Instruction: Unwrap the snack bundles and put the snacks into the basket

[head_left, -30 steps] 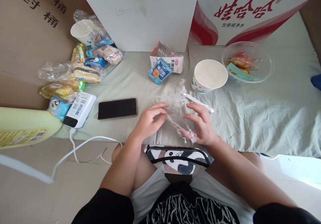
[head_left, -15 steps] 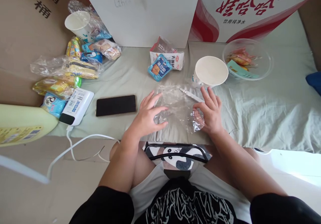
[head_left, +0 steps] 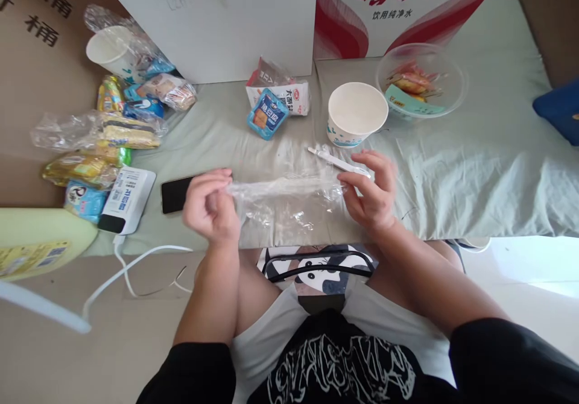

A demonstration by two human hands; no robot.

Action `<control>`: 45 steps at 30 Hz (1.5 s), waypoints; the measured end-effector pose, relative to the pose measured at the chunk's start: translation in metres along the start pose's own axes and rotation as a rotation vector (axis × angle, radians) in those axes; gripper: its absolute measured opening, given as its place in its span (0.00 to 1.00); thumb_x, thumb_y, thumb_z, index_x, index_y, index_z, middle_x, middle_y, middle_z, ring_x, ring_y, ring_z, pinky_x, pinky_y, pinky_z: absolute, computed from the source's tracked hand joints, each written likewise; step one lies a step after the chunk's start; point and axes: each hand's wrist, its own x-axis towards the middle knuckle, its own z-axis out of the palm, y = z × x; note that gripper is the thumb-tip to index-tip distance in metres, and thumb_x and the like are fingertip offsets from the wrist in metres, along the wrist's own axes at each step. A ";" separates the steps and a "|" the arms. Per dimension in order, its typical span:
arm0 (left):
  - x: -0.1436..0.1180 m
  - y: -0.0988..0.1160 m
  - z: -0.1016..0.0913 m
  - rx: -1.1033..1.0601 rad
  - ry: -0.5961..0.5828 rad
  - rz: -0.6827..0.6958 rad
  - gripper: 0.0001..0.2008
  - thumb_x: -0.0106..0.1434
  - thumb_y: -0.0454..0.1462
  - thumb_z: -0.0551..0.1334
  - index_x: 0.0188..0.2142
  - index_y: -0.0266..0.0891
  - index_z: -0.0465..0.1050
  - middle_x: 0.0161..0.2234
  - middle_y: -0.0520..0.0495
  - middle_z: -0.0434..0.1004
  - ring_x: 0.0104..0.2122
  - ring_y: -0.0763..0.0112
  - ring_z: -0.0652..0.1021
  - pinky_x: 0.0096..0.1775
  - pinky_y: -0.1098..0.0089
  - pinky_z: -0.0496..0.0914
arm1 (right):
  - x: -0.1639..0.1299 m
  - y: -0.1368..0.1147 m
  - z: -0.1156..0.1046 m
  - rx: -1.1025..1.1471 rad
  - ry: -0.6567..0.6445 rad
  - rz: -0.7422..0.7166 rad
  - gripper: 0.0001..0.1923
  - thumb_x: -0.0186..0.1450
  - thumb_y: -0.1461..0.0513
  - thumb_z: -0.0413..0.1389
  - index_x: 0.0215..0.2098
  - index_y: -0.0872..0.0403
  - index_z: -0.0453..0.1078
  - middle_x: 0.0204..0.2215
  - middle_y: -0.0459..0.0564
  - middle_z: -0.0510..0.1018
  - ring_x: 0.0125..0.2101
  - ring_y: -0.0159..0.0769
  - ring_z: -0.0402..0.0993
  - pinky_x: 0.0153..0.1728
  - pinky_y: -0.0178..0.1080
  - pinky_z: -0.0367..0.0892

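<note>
A clear plastic bag is stretched sideways between my two hands, just above the cloth. My left hand is closed on its left end, over the right part of a black phone. With thumb and fingers, my right hand pinches the bag's right end. Just beyond the bag lies a white cutter-like tool, its right end close to my right fingers. A white paper cup stands upright behind the tool. Back left of the cup, a blue snack packet leans on a white and red packet.
A clear round bowl with wrapped food stands back right. Several snack packets and another paper cup crowd the left side. A white power bank trails a white cable over the front edge. Boxes line the back.
Both hands have taken hold of the clear bag and drawn it taut. My left hand has moved left and closed. The view has shifted slightly.
</note>
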 end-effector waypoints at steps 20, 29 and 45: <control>0.004 0.014 0.015 -0.283 -0.170 -0.654 0.13 0.64 0.50 0.69 0.37 0.45 0.72 0.21 0.58 0.62 0.17 0.80 0.61 0.18 0.75 0.54 | 0.010 -0.006 -0.001 0.398 -0.145 0.355 0.11 0.72 0.55 0.52 0.36 0.49 0.73 0.43 0.53 0.83 0.47 0.44 0.80 0.52 0.50 0.73; -0.005 0.005 0.017 -0.403 -0.540 -0.809 0.39 0.51 0.51 0.78 0.60 0.62 0.66 0.46 0.49 0.78 0.42 0.63 0.83 0.36 0.67 0.76 | 0.005 -0.001 -0.003 0.825 -0.215 0.984 0.16 0.67 0.47 0.55 0.29 0.48 0.68 0.22 0.45 0.71 0.22 0.34 0.68 0.26 0.40 0.72; 0.007 0.007 0.046 -0.368 -0.442 -1.174 0.09 0.53 0.33 0.69 0.36 0.39 0.78 0.32 0.46 0.84 0.26 0.71 0.82 0.22 0.76 0.70 | 0.013 0.030 -0.006 0.889 -0.203 0.922 0.24 0.63 0.50 0.64 0.54 0.44 0.66 0.49 0.49 0.80 0.36 0.35 0.82 0.32 0.39 0.78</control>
